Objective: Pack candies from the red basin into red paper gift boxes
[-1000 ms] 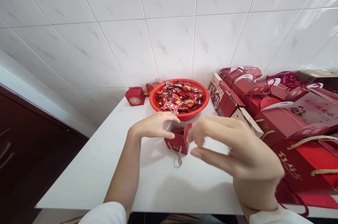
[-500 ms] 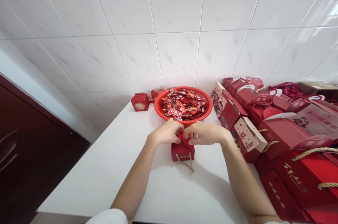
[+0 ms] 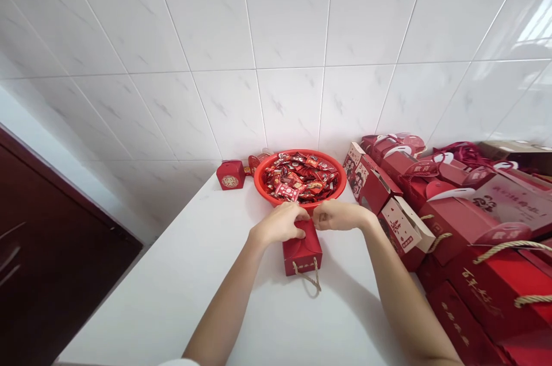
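White marbled tiles [image 3: 288, 107] backed the smooth white table [image 3: 207, 280], where a glossy red gift box [image 3: 302, 248] with twisted cord sat before the round candy basket [image 3: 264, 193]. Left hand [image 3: 282, 222] and right hand [image 3: 338, 215], fingers curled narrow, touched its folded top.

Bright, soft daylight seems to come from the right, glaring on the wall tiles [image 3: 509, 90] beyond the right hand [image 3: 340, 215]. Faint shadows cross the white table [image 3: 207, 274] below it; wide-angle distortion bends the outer edges.
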### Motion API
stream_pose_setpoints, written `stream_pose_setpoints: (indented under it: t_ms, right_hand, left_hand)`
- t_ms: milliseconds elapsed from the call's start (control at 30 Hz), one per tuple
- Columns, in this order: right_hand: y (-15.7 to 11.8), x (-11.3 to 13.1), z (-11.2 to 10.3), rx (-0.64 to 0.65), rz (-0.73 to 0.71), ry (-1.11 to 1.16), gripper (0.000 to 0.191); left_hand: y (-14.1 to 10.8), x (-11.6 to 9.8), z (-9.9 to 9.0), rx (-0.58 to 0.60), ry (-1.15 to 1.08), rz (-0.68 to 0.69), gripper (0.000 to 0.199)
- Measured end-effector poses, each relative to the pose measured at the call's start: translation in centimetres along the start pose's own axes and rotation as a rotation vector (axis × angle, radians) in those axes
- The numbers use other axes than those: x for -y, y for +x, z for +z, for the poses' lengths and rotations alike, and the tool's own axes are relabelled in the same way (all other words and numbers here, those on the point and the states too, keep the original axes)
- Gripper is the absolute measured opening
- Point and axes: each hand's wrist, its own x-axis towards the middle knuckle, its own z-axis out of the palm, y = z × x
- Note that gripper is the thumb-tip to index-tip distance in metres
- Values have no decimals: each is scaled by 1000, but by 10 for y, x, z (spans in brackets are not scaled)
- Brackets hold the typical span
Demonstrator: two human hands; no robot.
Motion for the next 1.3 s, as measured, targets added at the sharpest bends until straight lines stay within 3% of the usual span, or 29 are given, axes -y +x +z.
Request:
stream_pose_setpoints:
  t_ms: [133, 233, 400, 533, 633, 767, 933, 1033, 1133, 1233, 1300]
  right_hand:
    - [8, -12, 16, 43, 66, 29, 11]
    - [12, -21, 32, 38, 38, 163, 18]
    - [-4, -24, 53, -57, 95, 381, 48]
    - [-30, -14, 75, -104, 171, 367, 70]
    - [-48, -5, 96, -240, 201, 448, 68]
    - [-70, 3, 120, -423, 213, 685, 57]
    - [-84, 16, 155, -475, 275, 726, 40]
    - [-81, 27, 172, -583, 315, 775, 29]
    - [-82, 37, 173, -629, 281, 930, 29]
    - [-92, 43, 159, -571, 150, 1218, 33]
    - [-101, 47, 146, -619, 82, 1364, 34]
  left_hand:
    - [-3, -6, 0, 14, 65, -139, 33]
    - [-6, 1, -2, 61, 75, -255, 50]
    - [-1, 27, -5, 308, -28, -383, 86]
    - [9, 43, 2, 470, -257, -332, 109]
    - [14, 43, 9, 411, -342, -205, 109]
    - [18, 33, 16, 282, -349, -8, 91]
    - [18, 16, 20, 222, -290, 41, 98]
    - [13, 6, 18, 194, -225, 91, 98]
    - [8, -2, 13, 159, -178, 152, 89]
    - [4, -9, 9, 100, -180, 203, 74]
    - [2, -13, 7, 17, -214, 236, 59]
